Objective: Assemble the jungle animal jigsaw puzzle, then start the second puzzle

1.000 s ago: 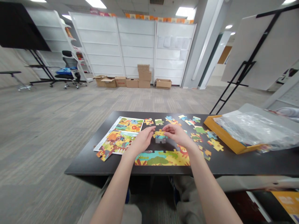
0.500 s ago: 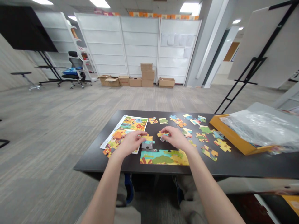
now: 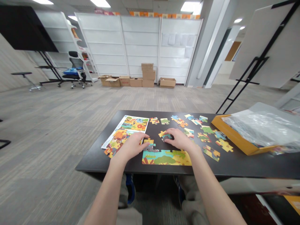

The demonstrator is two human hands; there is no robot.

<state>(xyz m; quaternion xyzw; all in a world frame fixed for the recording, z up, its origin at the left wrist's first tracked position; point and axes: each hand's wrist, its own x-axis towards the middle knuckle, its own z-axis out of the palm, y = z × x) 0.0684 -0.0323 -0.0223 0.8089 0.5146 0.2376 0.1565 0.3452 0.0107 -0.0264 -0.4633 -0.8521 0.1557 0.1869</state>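
Observation:
My left hand (image 3: 136, 144) is at the left edge of a puzzle piece (image 3: 150, 147) in yellow, light blue and grey, thumb and index finger gripping it. This piece lies against the upper left edge of a joined puzzle strip (image 3: 164, 158) with green and yellow scenery. My right hand (image 3: 179, 139) holds another puzzle piece (image 3: 166, 136), yellow and grey-blue, between thumb and fingers, to the right of the first and apart from it. Part of that piece is covered by my fingers. The strip's right end is hidden behind my right forearm.
A printed picture sheet (image 3: 133, 124) lies at the left, with loose pieces (image 3: 109, 152) by its lower edge. Several loose puzzle pieces (image 3: 203, 137) are spread over the right of the dark table (image 3: 105, 165). A yellow box (image 3: 236, 140) with clear plastic wrap stands farther right.
The piece at my left hand has moved down against the strip's upper edge. My right hand has turned slightly and moved a little right, still with its piece.

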